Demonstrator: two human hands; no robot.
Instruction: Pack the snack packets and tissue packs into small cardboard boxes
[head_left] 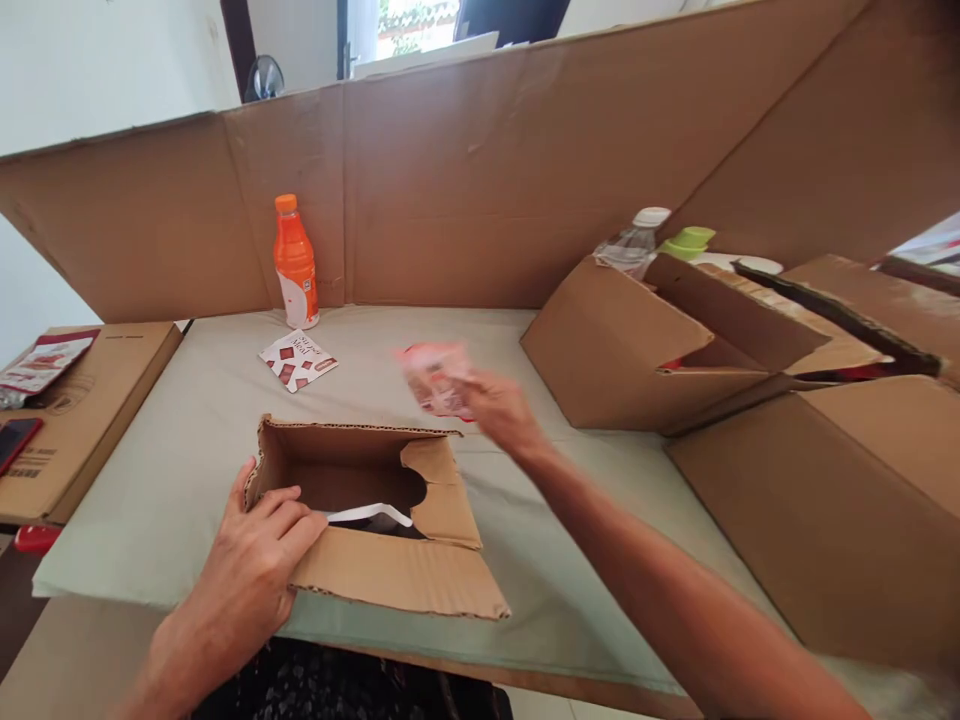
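My left hand (259, 555) grips the near left corner of a small open cardboard box (405, 575), fingers curled over its edge. Inside the box a white-edged item (375, 514) shows in part; its kind is hidden. Beyond the box's far right corner, my right hand (499, 405) pinches a pink and red printed packet (439, 378), blurred by motion, above the table. A white and dark red sachet (298, 360) lies flat behind the box. An orange bottle (296, 265) stands upright just past that sachet.
Larger open cardboard boxes (622, 340) stand on the right, with a clear bottle (637, 240) and a green-capped item (688, 240) behind their flaps. A tall cardboard wall (450, 200) borders the table (172, 430). On the left, a flat carton (112, 400) bears a pouch (49, 362) and a phone (15, 440).
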